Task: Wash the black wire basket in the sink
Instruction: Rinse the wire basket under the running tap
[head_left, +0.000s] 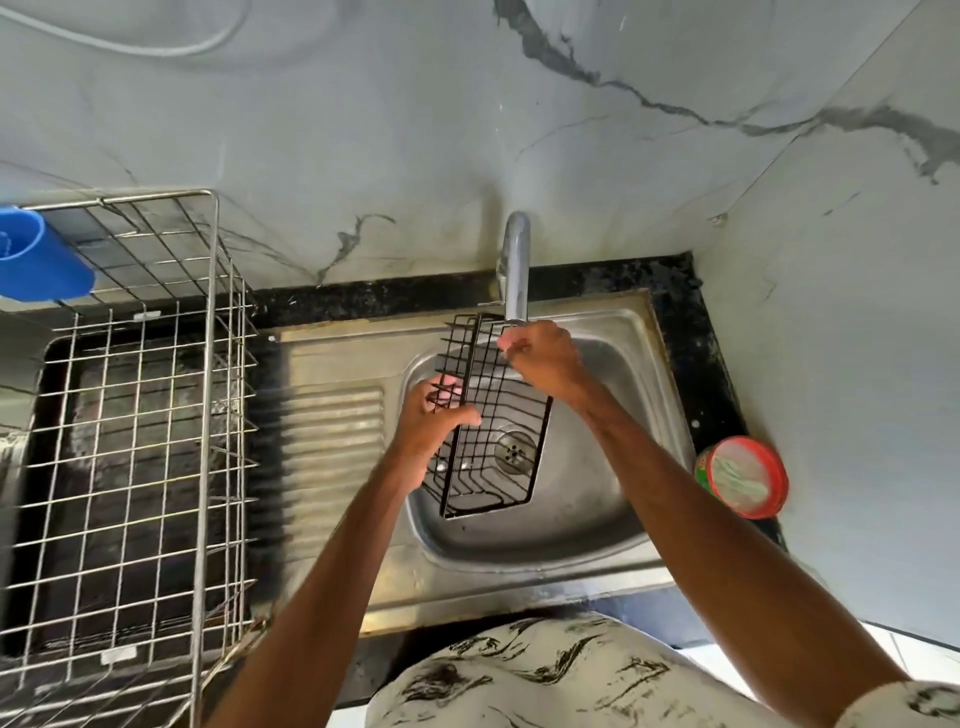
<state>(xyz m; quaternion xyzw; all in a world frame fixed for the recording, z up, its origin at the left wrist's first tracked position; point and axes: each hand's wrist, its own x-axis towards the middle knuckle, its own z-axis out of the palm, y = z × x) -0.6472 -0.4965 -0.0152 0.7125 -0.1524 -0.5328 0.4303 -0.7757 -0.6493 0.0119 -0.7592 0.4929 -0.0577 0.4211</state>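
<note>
Black wire basket (491, 415) is held in the air over the sink (597, 540), above the drain (514, 449) and clear of the basin floor. Left hand (434, 415) grips its left wall about mid-length, fingers curled through the wires. Right hand (543, 358) is closed on the far end, just under the faucet (517, 265) spout. No water stream, suds or sponge can be made out, so the wash appears to be at the wetting or rinsing stage. Progress is judged early to middle, and scrubbing, rinsing and draining cannot be confirmed as done. The long axis runs from the spout end back toward the person, with the near end lower. The open side faces up and somewhat right, as far as the wires show.
</note>
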